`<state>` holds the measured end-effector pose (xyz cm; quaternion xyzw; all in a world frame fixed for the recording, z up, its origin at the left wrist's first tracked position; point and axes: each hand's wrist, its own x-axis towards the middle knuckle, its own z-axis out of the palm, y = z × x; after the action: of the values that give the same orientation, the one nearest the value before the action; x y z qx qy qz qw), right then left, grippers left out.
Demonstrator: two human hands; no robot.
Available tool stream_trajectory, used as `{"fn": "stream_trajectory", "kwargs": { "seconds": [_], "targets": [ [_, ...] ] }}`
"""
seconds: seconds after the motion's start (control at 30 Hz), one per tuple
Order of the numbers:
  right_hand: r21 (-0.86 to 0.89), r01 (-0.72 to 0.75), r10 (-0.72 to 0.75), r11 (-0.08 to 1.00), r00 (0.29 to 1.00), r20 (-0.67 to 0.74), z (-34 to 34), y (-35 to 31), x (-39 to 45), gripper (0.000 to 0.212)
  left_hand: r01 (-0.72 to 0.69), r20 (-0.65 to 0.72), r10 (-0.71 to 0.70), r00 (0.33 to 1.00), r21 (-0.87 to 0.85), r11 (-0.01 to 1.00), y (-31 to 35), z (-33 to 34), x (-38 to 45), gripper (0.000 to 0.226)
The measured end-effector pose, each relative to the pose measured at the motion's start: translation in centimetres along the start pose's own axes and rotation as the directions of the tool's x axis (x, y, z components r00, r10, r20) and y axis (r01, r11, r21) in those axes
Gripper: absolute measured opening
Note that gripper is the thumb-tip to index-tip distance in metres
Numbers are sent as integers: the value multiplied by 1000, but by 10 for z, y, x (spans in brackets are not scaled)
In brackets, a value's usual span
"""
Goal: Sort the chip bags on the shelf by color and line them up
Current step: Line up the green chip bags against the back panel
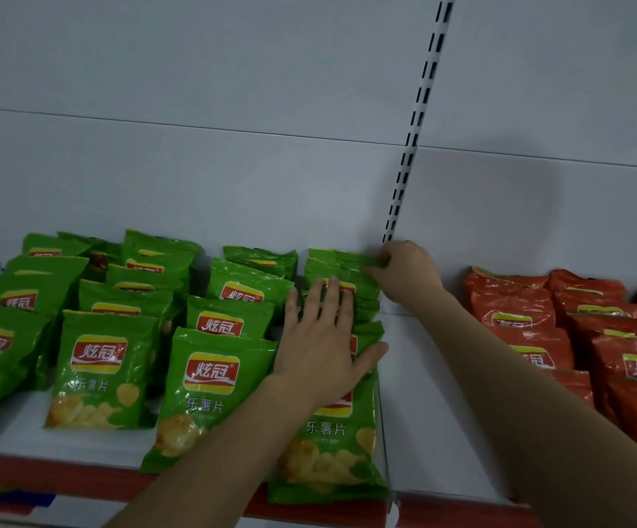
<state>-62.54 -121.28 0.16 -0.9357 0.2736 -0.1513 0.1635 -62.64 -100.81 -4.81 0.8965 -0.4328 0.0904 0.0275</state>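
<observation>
Several green chip bags (103,367) stand in rows on the left part of the white shelf (420,413). Several orange-red chip bags (515,314) are stacked in rows on the right part. My left hand (320,337) lies flat with straight fingers on the rightmost row of green bags, above the front bag (332,463). My right hand (404,272) reaches to the back of that same row and pinches the top edge of the rearmost green bag (343,261) between fingers and thumb.
A bare strip of white shelf separates the green and orange-red groups. A slotted upright rail (416,123) runs up the white back panel just behind my right hand. A red strip (61,474) edges the shelf front.
</observation>
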Motion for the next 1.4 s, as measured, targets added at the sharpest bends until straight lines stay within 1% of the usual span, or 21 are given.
{"fn": "stream_trajectory", "kwargs": {
  "seconds": [0.07,0.17,0.23,0.33,0.4,0.47,0.53,0.57,0.63,0.7,0.77,0.83,0.9,0.97,1.03,1.1,1.17,1.27,1.33,1.4],
  "targets": [
    [50,-7,8,999,1000,-15,0,1,-1,25,-5,-29,6,1000,11,1000,-3,1,6,102],
    [93,6,-2,996,999,-44,1,2,-3,26,-17,8,16,1000,45,999,-6,4,16,102],
    [85,39,-32,996,996,-80,2,2,-5,26,-18,32,16,999,60,998,-6,8,18,103],
    [43,95,-91,995,990,-104,5,4,-7,28,-15,23,13,1000,69,998,-6,9,18,103],
    [32,136,-131,990,982,-138,7,7,-11,32,-12,-17,13,1000,59,998,-6,3,17,100],
    [14,191,-183,982,960,-210,7,9,-18,36,-15,-101,17,995,16,1000,-4,-7,10,94],
    [-64,295,-301,953,913,-275,8,10,-28,39,-28,-191,21,981,-38,999,0,-18,-5,84],
    [-105,355,-370,929,887,-278,9,10,-34,42,-45,-232,29,972,-62,997,3,-23,-17,80],
    [-180,451,-482,874,849,-215,10,10,-48,51,-103,-255,80,964,-76,992,8,-26,-46,76],
    [-278,491,-529,826,845,-79,14,10,-59,65,-161,-197,150,969,-38,986,12,-19,-74,82],
    [-336,483,-501,809,865,37,17,11,-66,78,-204,-137,204,969,17,979,13,-5,-90,85],
    [-352,462,-454,814,884,111,20,11,-67,84,-206,-73,209,975,52,977,11,9,-94,85],
    [-354,451,-430,819,892,142,22,10,-67,85,-189,-23,190,982,43,981,9,18,-92,85],
    [-356,444,-416,822,896,157,21,11,-67,85,-186,-3,186,982,41,982,8,22,-90,85],
    [-355,443,-418,823,896,150,20,11,-66,83,-186,-14,187,982,57,981,9,20,-91,86],
    [-341,451,-438,825,891,117,18,8,-68,81,-181,-55,184,981,56,982,11,15,-94,86],
    [-314,469,-482,826,875,39,18,-2,-73,76,-157,-136,159,978,27,987,9,7,-99,84],
    [-256,542,-573,800,817,-61,25,-30,-86,66,-33,-239,27,971,-21,999,-13,-6,-112,68],
    [-217,603,-627,768,776,-64,35,-54,-99,60,80,-257,-84,963,-26,996,-42,-8,-121,59],
    [-194,648,-666,737,745,-39,48,-77,-110,55,152,-247,-151,957,-16,988,-72,-5,-128,58]
  ]
}}
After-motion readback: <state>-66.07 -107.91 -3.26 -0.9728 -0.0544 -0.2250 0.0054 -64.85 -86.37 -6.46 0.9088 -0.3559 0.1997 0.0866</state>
